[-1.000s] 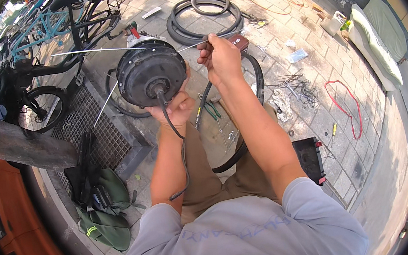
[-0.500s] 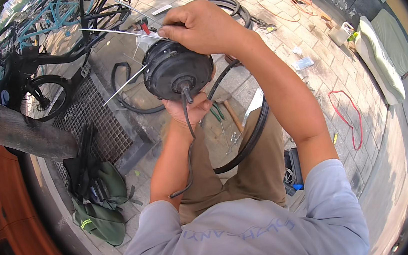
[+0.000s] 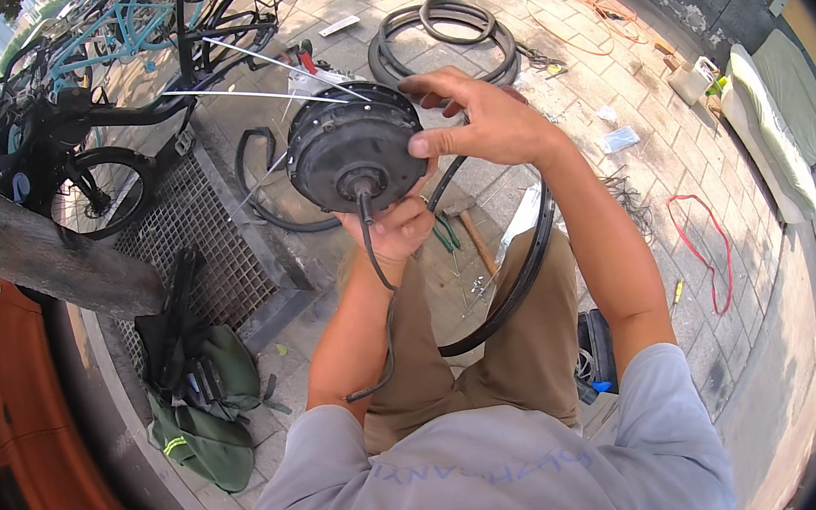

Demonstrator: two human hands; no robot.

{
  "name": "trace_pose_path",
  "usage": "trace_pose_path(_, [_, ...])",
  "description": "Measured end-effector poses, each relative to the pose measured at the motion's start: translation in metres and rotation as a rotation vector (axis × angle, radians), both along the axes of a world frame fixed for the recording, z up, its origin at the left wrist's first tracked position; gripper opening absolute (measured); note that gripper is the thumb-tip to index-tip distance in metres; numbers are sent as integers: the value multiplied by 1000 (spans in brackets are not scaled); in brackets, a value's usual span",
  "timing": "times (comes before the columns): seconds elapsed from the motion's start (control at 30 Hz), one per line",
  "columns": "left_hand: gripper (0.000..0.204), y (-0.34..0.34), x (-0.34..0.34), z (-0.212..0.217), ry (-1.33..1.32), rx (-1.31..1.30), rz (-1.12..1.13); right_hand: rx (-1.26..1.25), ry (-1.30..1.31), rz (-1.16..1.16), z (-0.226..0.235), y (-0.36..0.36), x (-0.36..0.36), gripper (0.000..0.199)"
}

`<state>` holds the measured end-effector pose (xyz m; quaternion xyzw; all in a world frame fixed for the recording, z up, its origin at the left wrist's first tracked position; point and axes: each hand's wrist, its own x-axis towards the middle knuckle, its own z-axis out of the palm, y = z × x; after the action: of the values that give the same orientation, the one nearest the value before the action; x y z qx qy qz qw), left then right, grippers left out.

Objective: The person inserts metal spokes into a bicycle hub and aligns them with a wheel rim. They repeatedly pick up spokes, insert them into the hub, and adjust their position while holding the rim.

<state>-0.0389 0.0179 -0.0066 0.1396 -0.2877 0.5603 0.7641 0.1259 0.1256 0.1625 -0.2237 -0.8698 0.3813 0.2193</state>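
A black hub motor (image 3: 346, 156) is held up before me, its axle and black cable (image 3: 372, 249) toward me. My left hand (image 3: 393, 228) supports it from below, fingers closed round its underside. My right hand (image 3: 483, 120) is at its right edge, thumb on the cover and fingers near the rim, partly hidden. Long silver spokes (image 3: 259, 95) stick out from the hub's upper flange to the left. Below, a black wheel rim (image 3: 510, 309) curves across my thighs.
Green-handled pliers (image 3: 448, 232) and a wooden-handled hammer (image 3: 477, 239) lie between my knees. Coiled black tyres (image 3: 390, 55) lie ahead, with a metal grate (image 3: 191, 209) to the left. A green bag (image 3: 212, 433) sits near the kerb, and parked bicycles (image 3: 111, 37) stand far left.
My right hand has let go of the spoke and come down to the hub's right edge. The spokes have swung round with the hub. My left hand stays underneath.
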Motion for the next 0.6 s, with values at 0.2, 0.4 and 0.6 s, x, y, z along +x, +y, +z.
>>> trace_pose_path(0.2, [97, -4, 5, 7, -45, -14, -35, 77, -35, 8, -11, -22, -14, 117])
trace_pose_path(0.4, [86, 1, -1, -13, -46, 37, -4, -76, -13, 35, -13, -26, -30, 122])
trace_pose_path(0.6, [87, -16, -5, -3, 38, -133, 76, -306, 146, 63, -26, -41, -28, 127])
